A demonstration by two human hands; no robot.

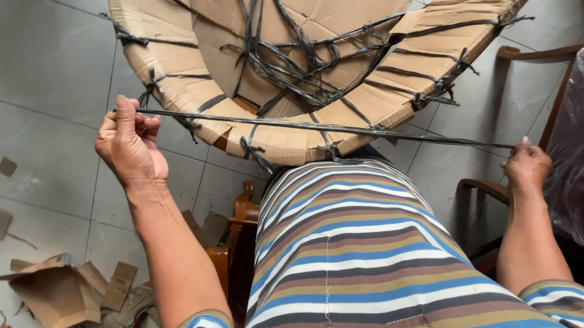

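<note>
A dark strap (317, 131) runs taut between both hands, its long axis slanting from the left hand (129, 143), fingers clamped on it, down to the right hand (526, 165), apparently pinching its end, across the cardboard piece (333, 8).

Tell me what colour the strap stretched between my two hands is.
The strap is dark grey to black, seen best in the head view, where it crosses the brown cardboard piece.

Grey tiled floor (37, 75): cardboard scraps (56, 293) lie scattered at its lower left, a small piece (7, 166) apart further up.
</note>
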